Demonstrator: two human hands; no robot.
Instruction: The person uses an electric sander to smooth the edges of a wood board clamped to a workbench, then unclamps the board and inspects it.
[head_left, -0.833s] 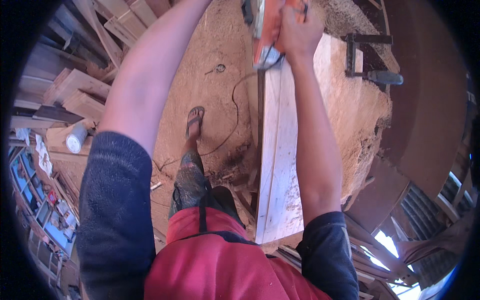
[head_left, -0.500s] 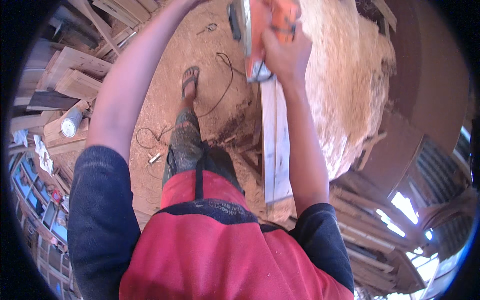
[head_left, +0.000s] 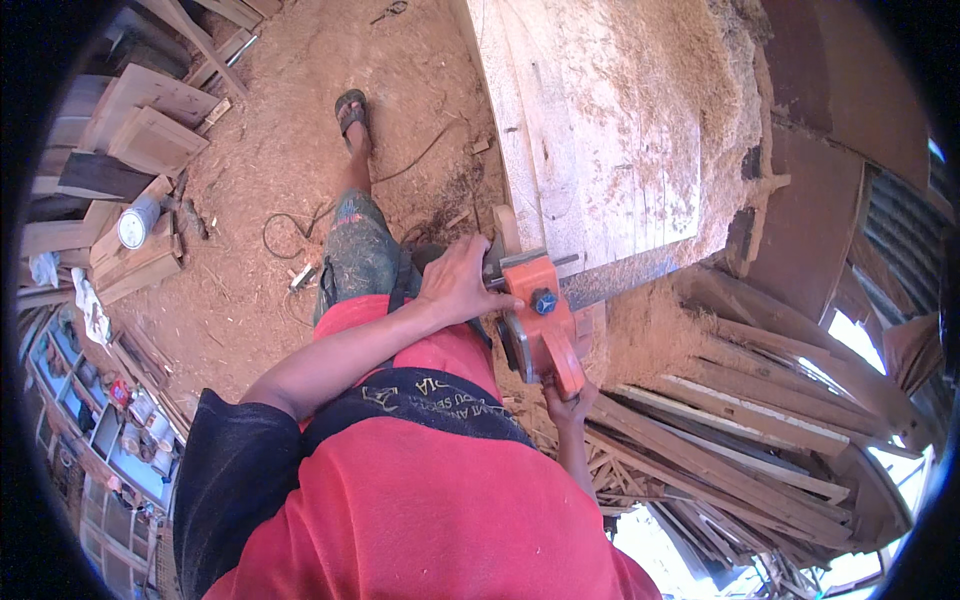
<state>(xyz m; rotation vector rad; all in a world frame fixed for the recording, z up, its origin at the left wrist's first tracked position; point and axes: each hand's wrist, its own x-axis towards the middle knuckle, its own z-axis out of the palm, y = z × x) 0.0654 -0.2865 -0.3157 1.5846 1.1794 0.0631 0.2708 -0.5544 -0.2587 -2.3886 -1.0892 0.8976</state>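
Observation:
An orange electric planer [head_left: 543, 300] is at the near end of a pale wooden board [head_left: 610, 170], close to my waist. Wrapped round its rear handle is my right hand [head_left: 570, 400], its fingers partly hidden by the tool. My left hand [head_left: 460, 282] is at the planer's front left side, the thumb touching the orange body and the fingers bent by a metal rod that sticks out there. The planer's front end overlaps the board's near edge. Its underside is hidden, so I cannot tell how it meets the wood. Shavings lie over the board's far and right parts.
A dark cable [head_left: 290, 235] lies on the sawdust-covered floor at my left foot. Further left are stacked wood pieces [head_left: 160, 140] and a white can [head_left: 138, 222]. Long planks [head_left: 720, 400] are piled to the near right. A shelf [head_left: 130, 450] with containers stands at the lower left.
The planer has come from far over the board back toward my waist, in my right hand. My left arm has bent inward and the left hand is now at the planer.

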